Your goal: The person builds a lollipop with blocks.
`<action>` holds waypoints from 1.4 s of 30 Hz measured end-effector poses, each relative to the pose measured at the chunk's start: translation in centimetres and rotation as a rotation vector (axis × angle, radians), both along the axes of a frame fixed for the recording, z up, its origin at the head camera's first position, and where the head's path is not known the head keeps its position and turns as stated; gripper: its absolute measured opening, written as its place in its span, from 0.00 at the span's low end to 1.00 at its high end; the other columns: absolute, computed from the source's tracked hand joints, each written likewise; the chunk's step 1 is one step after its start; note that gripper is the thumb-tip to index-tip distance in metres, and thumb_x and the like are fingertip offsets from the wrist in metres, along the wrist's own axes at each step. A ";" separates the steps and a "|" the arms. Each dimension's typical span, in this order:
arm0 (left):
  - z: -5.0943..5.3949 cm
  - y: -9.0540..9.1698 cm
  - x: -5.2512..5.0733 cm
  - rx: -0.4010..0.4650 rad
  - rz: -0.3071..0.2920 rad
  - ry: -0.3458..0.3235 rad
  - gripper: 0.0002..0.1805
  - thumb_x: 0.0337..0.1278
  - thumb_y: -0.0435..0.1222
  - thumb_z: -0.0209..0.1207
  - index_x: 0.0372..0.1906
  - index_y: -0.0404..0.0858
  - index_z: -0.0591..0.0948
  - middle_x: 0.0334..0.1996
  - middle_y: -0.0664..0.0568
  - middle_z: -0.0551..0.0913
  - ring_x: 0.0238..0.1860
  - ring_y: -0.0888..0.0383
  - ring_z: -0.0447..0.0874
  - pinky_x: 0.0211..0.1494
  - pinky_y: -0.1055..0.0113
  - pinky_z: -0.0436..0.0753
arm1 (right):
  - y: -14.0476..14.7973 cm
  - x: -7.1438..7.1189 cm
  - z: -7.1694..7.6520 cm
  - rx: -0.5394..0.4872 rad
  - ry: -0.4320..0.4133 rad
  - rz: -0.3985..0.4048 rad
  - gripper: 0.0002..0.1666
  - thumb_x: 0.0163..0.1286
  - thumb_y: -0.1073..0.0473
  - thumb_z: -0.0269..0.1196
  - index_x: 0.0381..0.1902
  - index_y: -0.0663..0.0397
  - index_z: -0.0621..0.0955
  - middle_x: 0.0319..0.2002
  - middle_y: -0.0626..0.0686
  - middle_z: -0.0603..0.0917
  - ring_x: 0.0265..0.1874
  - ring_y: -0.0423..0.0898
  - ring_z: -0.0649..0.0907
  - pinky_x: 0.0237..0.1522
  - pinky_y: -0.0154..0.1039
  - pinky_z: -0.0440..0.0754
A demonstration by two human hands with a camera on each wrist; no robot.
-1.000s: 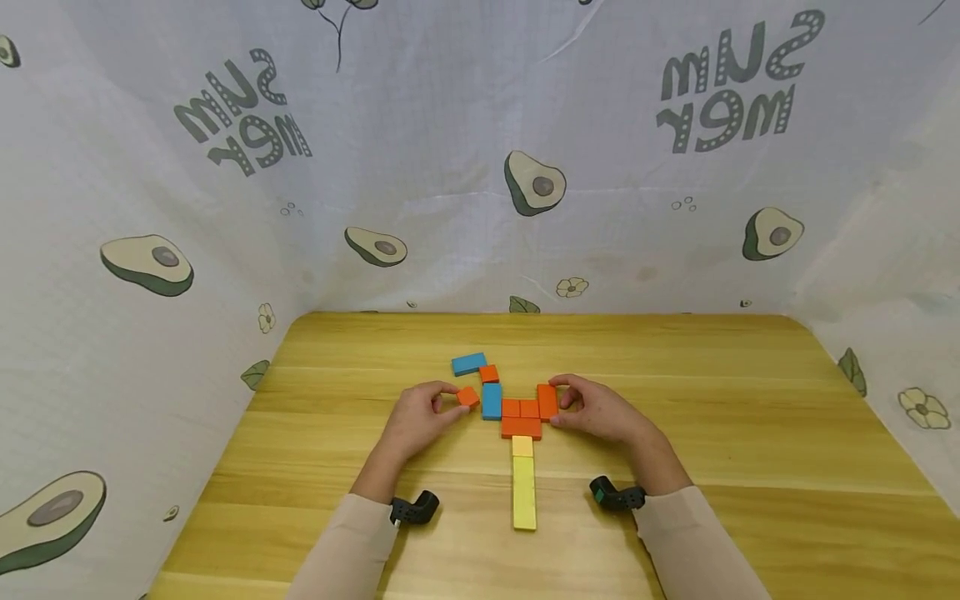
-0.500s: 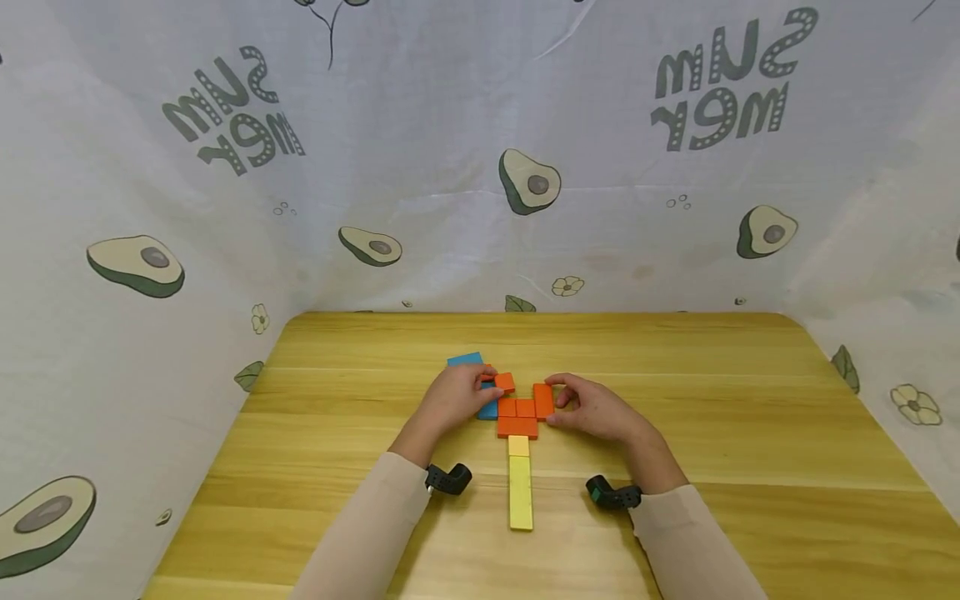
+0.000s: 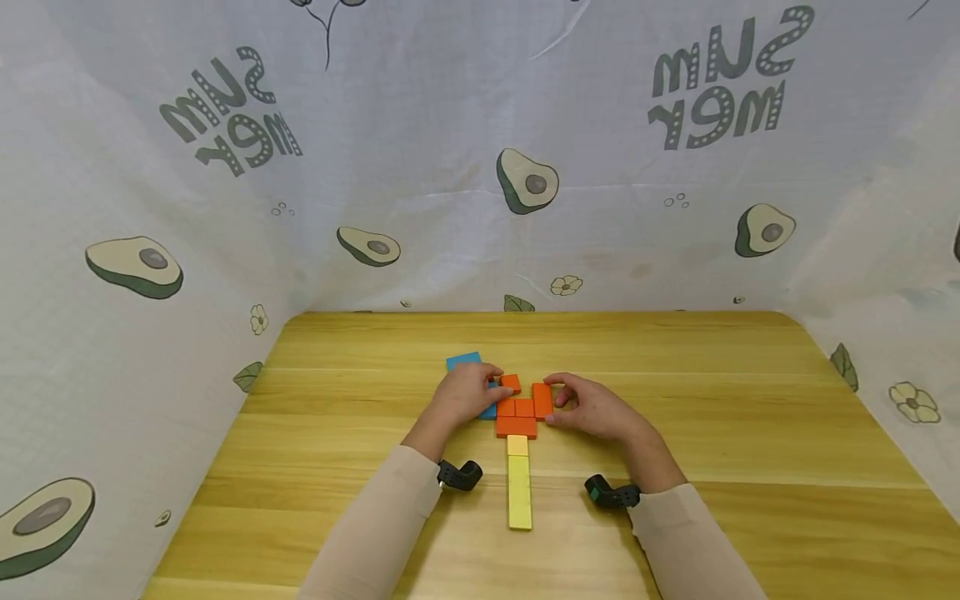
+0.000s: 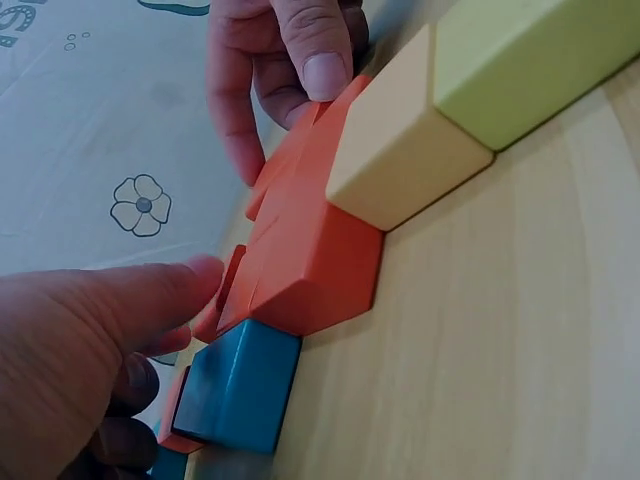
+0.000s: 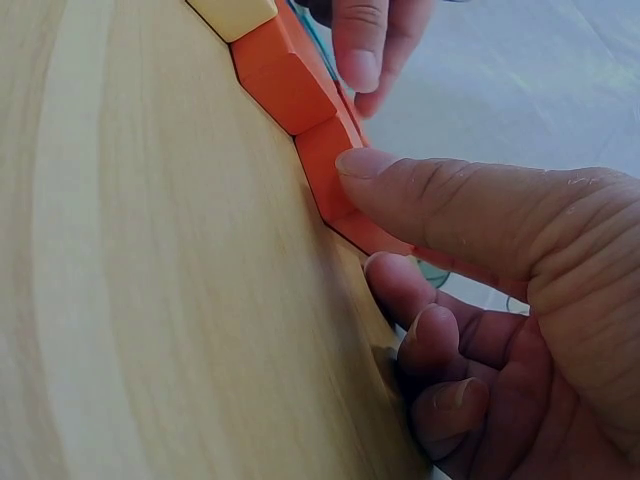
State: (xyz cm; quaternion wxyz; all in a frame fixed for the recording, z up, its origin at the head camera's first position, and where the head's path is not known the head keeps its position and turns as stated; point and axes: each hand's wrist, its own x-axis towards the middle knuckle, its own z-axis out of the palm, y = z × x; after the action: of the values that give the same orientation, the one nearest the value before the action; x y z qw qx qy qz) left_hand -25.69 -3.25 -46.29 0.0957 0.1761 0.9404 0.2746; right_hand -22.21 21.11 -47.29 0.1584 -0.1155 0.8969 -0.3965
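My left hand (image 3: 463, 392) pinches a small orange square block (image 3: 510, 383) between thumb and fingers, just behind two orange square blocks (image 3: 524, 407). On the right, the thumb and fingers of my right hand (image 3: 596, 408) grip the ends of an upright orange rectangular block (image 3: 542, 402), which lies against that row. In front is a crosswise orange block (image 3: 516, 427). A blue block (image 4: 245, 385) stands at the row's left end, partly covered by my left hand in the head view. Another orange block (image 4: 175, 425) shows behind it in the left wrist view.
A pale yellow square block (image 3: 517, 446) and a long yellow-green block (image 3: 519, 492) run toward me from the orange ones. Farther back lies a second blue block (image 3: 463, 359). The wooden table (image 3: 712, 400) meets a printed cloth (image 3: 450, 192) at its back.
My left hand has carried the small orange square block rightward, from left of the blue block to behind the orange row. My right hand has stayed on its orange block.
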 end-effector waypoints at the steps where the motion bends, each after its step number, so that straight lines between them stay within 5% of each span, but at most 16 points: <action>1: 0.0 0.1 0.0 0.000 0.003 0.005 0.23 0.71 0.50 0.66 0.61 0.41 0.87 0.54 0.49 0.91 0.47 0.54 0.89 0.58 0.54 0.86 | 0.0 0.0 0.0 0.001 0.001 0.000 0.36 0.69 0.55 0.74 0.70 0.58 0.75 0.44 0.55 0.80 0.39 0.47 0.77 0.45 0.42 0.75; 5: -0.3 0.5 0.0 -0.015 0.005 0.035 0.19 0.74 0.49 0.64 0.59 0.43 0.89 0.55 0.51 0.90 0.56 0.52 0.88 0.60 0.55 0.86 | 0.0 0.0 0.0 0.003 0.002 -0.001 0.36 0.69 0.54 0.74 0.70 0.58 0.75 0.44 0.55 0.80 0.39 0.47 0.77 0.45 0.42 0.75; 16: -0.6 1.7 0.3 -0.039 0.011 0.041 0.18 0.74 0.50 0.63 0.58 0.47 0.89 0.56 0.51 0.90 0.59 0.51 0.87 0.62 0.55 0.85 | 0.0 -0.1 -0.1 0.004 0.003 -0.008 0.36 0.68 0.55 0.75 0.70 0.58 0.75 0.44 0.55 0.81 0.38 0.48 0.77 0.43 0.42 0.76; 25: -0.5 1.9 0.4 -0.055 0.003 0.045 0.16 0.72 0.49 0.65 0.55 0.47 0.91 0.52 0.52 0.91 0.53 0.53 0.88 0.56 0.57 0.86 | 0.0 -0.1 -0.2 -0.007 0.005 -0.010 0.36 0.68 0.55 0.75 0.69 0.58 0.75 0.43 0.55 0.81 0.38 0.47 0.77 0.44 0.42 0.76; 42: -0.5 2.0 0.6 -0.035 0.013 0.019 0.17 0.73 0.49 0.64 0.57 0.47 0.90 0.55 0.51 0.90 0.56 0.52 0.88 0.58 0.56 0.86 | 0.0 -0.1 -0.3 0.004 0.007 -0.014 0.36 0.68 0.55 0.75 0.69 0.59 0.75 0.43 0.54 0.81 0.38 0.47 0.77 0.45 0.42 0.76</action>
State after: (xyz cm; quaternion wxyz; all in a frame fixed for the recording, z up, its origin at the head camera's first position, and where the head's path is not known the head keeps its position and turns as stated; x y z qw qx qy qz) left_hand -25.14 -1.20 -46.80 0.0880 0.1711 0.9470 0.2573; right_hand -22.35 21.10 -47.56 0.1526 -0.1105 0.8989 -0.3956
